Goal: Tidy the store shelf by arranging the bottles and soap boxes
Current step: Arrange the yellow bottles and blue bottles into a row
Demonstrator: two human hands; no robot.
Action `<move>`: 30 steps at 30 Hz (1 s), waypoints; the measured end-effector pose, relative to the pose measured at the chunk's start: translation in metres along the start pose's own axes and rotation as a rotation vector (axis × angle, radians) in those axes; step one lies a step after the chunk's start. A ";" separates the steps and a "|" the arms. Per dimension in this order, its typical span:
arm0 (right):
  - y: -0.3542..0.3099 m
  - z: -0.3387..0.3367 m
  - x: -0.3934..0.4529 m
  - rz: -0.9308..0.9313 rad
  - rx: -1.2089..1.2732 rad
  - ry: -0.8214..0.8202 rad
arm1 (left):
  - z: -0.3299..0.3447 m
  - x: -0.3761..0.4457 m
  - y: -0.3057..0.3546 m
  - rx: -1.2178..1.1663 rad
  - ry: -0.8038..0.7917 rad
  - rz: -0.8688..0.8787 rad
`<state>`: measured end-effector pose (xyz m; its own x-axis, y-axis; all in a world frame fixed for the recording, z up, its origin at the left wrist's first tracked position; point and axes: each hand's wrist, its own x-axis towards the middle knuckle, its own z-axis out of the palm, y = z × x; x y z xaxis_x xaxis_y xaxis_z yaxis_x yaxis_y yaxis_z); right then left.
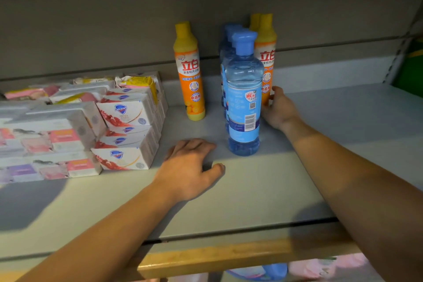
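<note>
We are resting our left hand (191, 167) palm-down on the shelf (263, 201) — fingers loosely spread, holding nothing — while our right hand (278, 110) is curling round the far-right orange bottle (266, 62).

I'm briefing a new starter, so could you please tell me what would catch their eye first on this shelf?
Probably the blue bottle standing upright at the front of a row, mid-shelf, flanked by orange bottles: one alone to its left, another behind on the right, which the right hand touches. Stacked soap boxes fill the left side, and the left hand rests on the shelf.
</note>
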<state>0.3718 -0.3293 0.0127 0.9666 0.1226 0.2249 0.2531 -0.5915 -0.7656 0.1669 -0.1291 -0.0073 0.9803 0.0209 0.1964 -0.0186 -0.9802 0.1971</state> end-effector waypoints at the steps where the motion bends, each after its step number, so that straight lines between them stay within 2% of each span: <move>1: 0.001 -0.003 -0.005 0.020 -0.010 -0.010 | 0.000 0.001 0.000 -0.001 -0.002 -0.003; 6: 0.005 -0.023 -0.045 0.072 -0.036 -0.023 | -0.002 0.001 0.001 -0.023 -0.025 -0.019; 10: -0.007 -0.039 -0.103 0.059 0.085 0.060 | -0.011 -0.003 0.001 -0.121 -0.016 -0.009; 15: -0.046 -0.046 -0.176 -0.005 0.327 0.091 | -0.036 -0.020 0.000 -0.528 0.188 -0.059; 19: -0.093 -0.034 -0.206 -0.094 0.431 0.002 | -0.068 -0.035 -0.013 -0.655 0.352 -0.016; 25: -0.153 0.008 -0.185 -0.208 0.384 -0.035 | -0.120 -0.049 -0.070 -0.521 0.625 -0.062; 30: -0.183 0.047 -0.119 -0.232 0.319 0.054 | -0.142 -0.056 -0.126 -0.241 0.707 -0.166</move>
<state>0.2119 -0.1980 0.0974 0.8813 0.1762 0.4386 0.4718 -0.2751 -0.8377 0.0866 0.0216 0.0933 0.6165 0.3645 0.6979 -0.0038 -0.8850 0.4656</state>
